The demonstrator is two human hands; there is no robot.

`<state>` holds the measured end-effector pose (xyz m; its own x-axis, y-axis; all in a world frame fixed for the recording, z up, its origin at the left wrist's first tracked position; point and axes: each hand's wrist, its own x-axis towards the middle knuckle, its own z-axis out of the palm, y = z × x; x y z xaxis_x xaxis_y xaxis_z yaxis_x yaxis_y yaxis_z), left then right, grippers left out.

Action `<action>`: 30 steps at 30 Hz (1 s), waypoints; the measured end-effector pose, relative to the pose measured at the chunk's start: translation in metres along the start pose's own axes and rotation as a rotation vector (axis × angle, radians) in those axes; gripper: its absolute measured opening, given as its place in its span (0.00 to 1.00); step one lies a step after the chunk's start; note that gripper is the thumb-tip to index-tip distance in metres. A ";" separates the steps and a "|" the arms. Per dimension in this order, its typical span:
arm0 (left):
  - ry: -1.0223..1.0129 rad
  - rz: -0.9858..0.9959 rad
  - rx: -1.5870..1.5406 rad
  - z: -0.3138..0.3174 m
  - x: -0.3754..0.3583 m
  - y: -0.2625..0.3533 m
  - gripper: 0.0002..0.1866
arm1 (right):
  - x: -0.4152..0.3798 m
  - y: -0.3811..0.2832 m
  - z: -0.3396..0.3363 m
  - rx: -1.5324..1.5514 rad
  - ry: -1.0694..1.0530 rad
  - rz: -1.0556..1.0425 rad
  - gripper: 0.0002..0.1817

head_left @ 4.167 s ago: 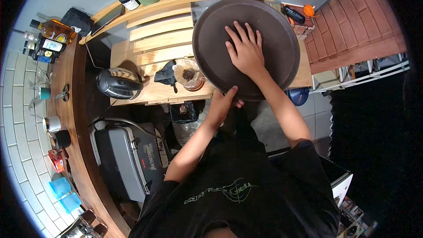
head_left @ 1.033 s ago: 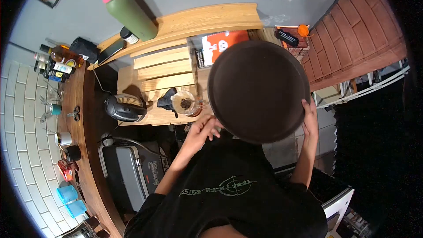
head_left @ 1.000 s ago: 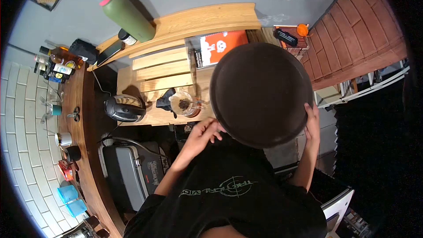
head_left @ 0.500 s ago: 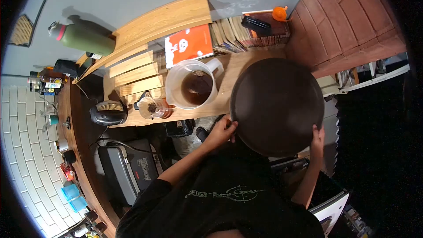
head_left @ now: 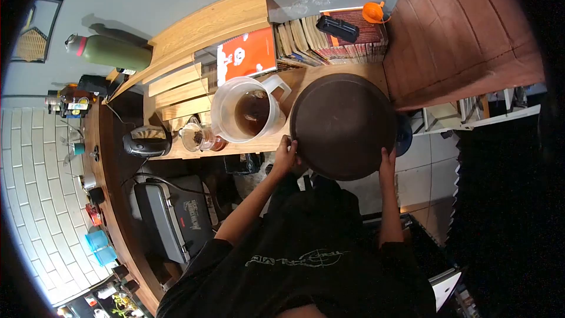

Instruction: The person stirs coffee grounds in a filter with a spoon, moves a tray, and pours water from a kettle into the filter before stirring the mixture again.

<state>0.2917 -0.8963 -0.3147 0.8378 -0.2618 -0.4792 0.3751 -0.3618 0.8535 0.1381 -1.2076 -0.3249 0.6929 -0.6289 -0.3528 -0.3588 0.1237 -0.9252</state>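
A large round dark brown tray (head_left: 344,126) is held out in front of me, over the right end of the wooden shelf. My left hand (head_left: 286,156) is closed on its lower left rim. At the lower right rim, my right hand (head_left: 387,164) grips with the thumb on top; the other fingers are mostly hidden underneath. Left of the tray stands a translucent plastic pitcher (head_left: 223,109) holding brown liquid (head_left: 250,119). Beside the pitcher is a glass coffee dripper (head_left: 193,137) with dark grounds in its filter.
A black kettle (head_left: 147,141) stands at the shelf's left end. Behind the pitcher are an orange-red notebook (head_left: 247,56) and a row of books (head_left: 306,41). A green bottle (head_left: 112,51) rests on the upper wood. The brick column (head_left: 462,35) borders the right side.
The tray and both hands have shifted left and away from my body, toward the shelf. More floor and a dark blue round object now show at the right of the tray.
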 end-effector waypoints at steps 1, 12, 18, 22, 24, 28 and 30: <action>0.038 0.012 0.030 0.002 0.007 -0.007 0.15 | 0.007 0.004 0.002 0.009 -0.010 -0.014 0.35; 0.155 -0.053 0.027 0.017 0.044 -0.021 0.16 | 0.052 0.016 0.003 -0.424 -0.010 -0.115 0.37; 0.116 0.089 -0.030 0.003 0.011 -0.020 0.22 | 0.036 0.010 0.001 -0.395 0.144 -0.002 0.16; -0.111 -0.031 0.146 -0.066 -0.047 -0.036 0.14 | -0.013 -0.103 0.043 -0.681 0.102 -0.479 0.07; -0.044 -0.129 -0.052 -0.107 -0.072 -0.054 0.10 | -0.040 -0.137 0.077 -0.598 -0.131 -0.459 0.09; 0.482 0.167 -0.016 -0.182 -0.097 -0.059 0.15 | -0.097 -0.187 0.184 -0.359 -0.773 -0.572 0.11; 0.677 0.194 -0.019 -0.213 -0.097 -0.043 0.27 | -0.122 -0.195 0.243 -0.312 -0.979 -0.425 0.12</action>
<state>0.2790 -0.6652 -0.2613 0.9507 0.2966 -0.0906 0.1958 -0.3477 0.9169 0.2749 -0.9684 -0.1355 0.9418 0.3206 -0.1010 -0.0213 -0.2431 -0.9698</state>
